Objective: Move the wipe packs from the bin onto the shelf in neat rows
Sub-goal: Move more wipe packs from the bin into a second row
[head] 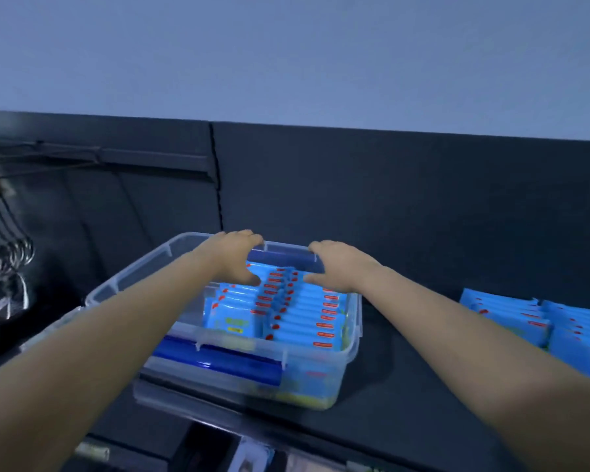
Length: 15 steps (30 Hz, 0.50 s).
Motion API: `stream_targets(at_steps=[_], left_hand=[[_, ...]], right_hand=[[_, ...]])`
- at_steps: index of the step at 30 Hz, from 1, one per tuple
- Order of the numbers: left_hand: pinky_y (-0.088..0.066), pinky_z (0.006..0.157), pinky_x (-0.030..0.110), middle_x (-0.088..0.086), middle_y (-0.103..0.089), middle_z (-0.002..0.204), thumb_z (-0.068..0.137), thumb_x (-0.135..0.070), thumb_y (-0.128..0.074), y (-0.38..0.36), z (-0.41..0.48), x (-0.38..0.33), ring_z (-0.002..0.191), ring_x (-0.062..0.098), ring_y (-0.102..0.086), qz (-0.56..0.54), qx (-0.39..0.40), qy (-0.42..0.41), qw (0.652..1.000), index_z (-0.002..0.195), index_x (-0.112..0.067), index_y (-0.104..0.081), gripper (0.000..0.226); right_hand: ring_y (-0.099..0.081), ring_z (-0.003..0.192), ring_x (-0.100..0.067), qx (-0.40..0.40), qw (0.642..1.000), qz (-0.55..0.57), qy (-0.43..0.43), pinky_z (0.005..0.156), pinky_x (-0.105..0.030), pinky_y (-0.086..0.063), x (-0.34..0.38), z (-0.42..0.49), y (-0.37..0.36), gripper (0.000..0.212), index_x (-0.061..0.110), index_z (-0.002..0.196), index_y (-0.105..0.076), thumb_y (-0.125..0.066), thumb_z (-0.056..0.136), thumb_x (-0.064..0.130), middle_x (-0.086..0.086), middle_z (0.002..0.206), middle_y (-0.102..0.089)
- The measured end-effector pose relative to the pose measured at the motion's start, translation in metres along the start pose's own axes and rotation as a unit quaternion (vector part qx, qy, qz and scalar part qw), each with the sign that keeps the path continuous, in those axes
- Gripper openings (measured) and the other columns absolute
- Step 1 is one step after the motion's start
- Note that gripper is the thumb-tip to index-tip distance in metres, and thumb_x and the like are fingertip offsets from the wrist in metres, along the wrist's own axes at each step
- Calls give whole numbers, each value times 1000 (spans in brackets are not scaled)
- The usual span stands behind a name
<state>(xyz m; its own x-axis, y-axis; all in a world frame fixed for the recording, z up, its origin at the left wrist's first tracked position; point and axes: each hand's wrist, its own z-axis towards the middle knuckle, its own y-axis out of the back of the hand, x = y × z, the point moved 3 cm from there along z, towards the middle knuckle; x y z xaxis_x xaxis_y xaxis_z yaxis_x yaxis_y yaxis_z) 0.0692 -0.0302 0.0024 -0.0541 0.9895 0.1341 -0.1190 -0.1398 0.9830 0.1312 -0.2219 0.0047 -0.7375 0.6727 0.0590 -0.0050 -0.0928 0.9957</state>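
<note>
A clear plastic bin (353, 338) with blue latches stands on the dark shelf (413, 376). Two rows of blue wipe packs (307, 311) with red labels stand on edge inside it. Both my arms reach over the bin to its far rim. My left hand (234, 257) curls over that rim at the left end of the far blue latch (283, 259), thumb inside the bin. My right hand (341, 267) grips the rim at the latch's right end. More wipe packs (542, 321) lie in rows on the shelf at the right.
A dark back panel (389, 199) rises behind the shelf. At the left, metal hooks (11, 250) carry hanging items. The shelf's front edge and price-tag rail (252, 454) run below the bin. Bare shelf lies between the bin and the packs at the right.
</note>
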Motion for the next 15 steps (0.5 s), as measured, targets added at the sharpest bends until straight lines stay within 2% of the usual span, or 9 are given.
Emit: stream_targets(at_steps=[4, 8, 13, 15], left_hand=[[-39, 105, 35, -4, -45, 142, 67, -49, -82, -28, -12, 43, 127, 18, -47, -4, 113, 21, 993, 143, -25, -38, 91], [-40, 106, 38, -5, -41, 146, 61, -43, -89, -57, -13, 62, 130, 20, -44, -55, 186, 26, 981, 145, -30, -37, 100], [-41, 105, 38, -5, -42, 143, 61, -37, -90, -74, -8, 64, 127, 21, -45, -68, 202, -13, 977, 145, -28, -32, 102], [-43, 104, 39, -6, -46, 137, 56, -39, -92, -79, -3, 65, 121, 20, -49, -75, 196, -23, 977, 139, -25, -37, 101]], right_hand=[[-49, 123, -25, 63, 998, -1, -14, 100, -42, -44, 37, 33, -27, 66, 15, 135, -44, -66, 83, 49, -3, 138, -49], [-51, 121, -26, 111, 993, 10, -43, 100, -41, -44, 61, 56, -50, 72, 14, 133, -46, -74, 76, 48, -3, 136, -51], [-57, 112, -26, 172, 982, -1, -79, 95, -43, -49, 77, 72, -76, 80, 14, 127, -47, -83, 65, 48, -3, 129, -56], [-57, 109, -26, 183, 979, -7, -84, 93, -42, -50, 81, 75, -79, 83, 13, 125, -47, -87, 60, 46, -3, 128, -54]])
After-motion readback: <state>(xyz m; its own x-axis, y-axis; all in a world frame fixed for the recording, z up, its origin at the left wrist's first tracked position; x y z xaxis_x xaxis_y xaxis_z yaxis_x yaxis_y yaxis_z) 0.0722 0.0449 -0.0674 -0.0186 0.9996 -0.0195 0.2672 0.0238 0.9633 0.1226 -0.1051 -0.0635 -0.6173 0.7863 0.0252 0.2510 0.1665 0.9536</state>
